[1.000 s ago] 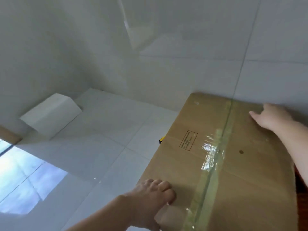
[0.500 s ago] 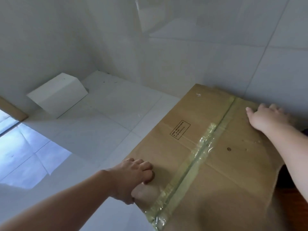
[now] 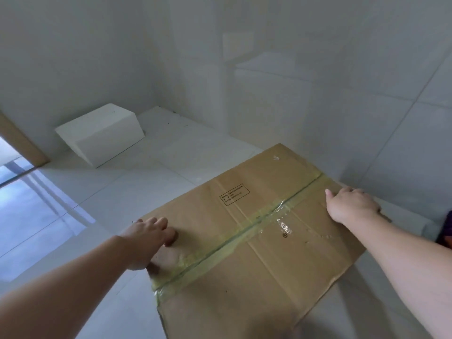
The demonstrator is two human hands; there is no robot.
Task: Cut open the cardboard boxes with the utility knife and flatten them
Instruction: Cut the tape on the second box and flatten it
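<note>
A brown cardboard box (image 3: 256,265) fills the lower middle of the view, its top seam sealed with a strip of clear tape (image 3: 244,231) running diagonally. A small printed label sits on its far flap. My left hand (image 3: 149,241) grips the box's left edge near the end of the tape, fingers curled on top and thumb low on the side. My right hand (image 3: 349,206) holds the far right edge, fingers curled over it. No utility knife shows in this view.
A white box (image 3: 100,133) lies tilted against the wall at the back left on the glossy white tile floor (image 3: 73,204). A wooden door frame (image 3: 19,140) stands at the far left. Something dark purple (image 3: 446,228) peeks in at the right edge. Tiled walls close the corner behind.
The box has swung round and away from the wall, its taped seam now running more across the view. Both hands kept their hold on its edges. A yellow object seen beside the box earlier is hidden.
</note>
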